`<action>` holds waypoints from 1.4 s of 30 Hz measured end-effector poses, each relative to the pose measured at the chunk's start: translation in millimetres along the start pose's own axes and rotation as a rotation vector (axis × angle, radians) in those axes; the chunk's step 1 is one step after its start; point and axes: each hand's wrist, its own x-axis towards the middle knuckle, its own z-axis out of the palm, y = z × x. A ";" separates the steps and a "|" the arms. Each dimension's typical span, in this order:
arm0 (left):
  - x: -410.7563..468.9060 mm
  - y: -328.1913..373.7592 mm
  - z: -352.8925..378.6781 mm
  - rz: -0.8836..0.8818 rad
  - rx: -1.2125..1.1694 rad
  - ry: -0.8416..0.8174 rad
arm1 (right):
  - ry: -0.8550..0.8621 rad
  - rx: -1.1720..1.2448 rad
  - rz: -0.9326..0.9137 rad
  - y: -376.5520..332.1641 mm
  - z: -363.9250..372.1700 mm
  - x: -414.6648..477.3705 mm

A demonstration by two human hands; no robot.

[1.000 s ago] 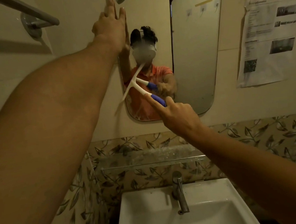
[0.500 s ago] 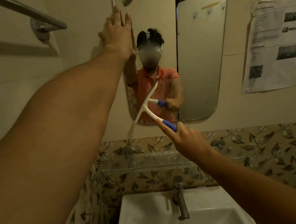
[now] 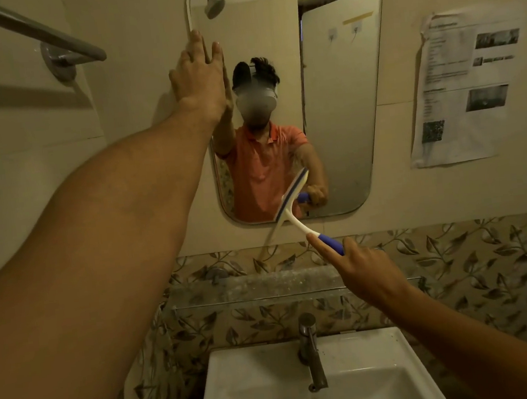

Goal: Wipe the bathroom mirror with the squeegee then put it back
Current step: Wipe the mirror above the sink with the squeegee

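Left of the mirror, a grey towel bar is fixed on the wall. Our left hand lies flat on the mirror's left edge, up near the top. Its fingers are straight and close together, and it holds nothing. It was in the same spot a second ago and has not let go of the edge.

The squeegee is at the bottom of the mirror, about in the middle. Its white blade is tilted, with the top end on the glass and the low end just past the mirror's bottom rim. The low end is blurry. A second ago the blade was higher up on the mirror's left side. Half a second ago it was down at the bottom left corner. Now it is further right.

Below the mirror are a glass shelf, a metal tap and a white sink.

Our right hand is below the mirror, a bit to the right. It holds the squeegee's blue handle, with one finger stretched out along it, the same as before.

Right of the mirror, a printed paper is stuck on the wall.
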 end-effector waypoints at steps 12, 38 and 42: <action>1.5 -1.6 -4.8 0.017 0.044 -0.012 | 0.552 0.184 0.178 13.5 -115.1 98.7; -0.5 -6.3 -7.8 0.067 0.071 0.028 | 0.439 0.266 0.354 -28.6 -45.0 68.6; -2.1 -5.0 -7.9 0.062 0.060 0.023 | 0.411 0.275 0.353 -34.5 -23.2 50.4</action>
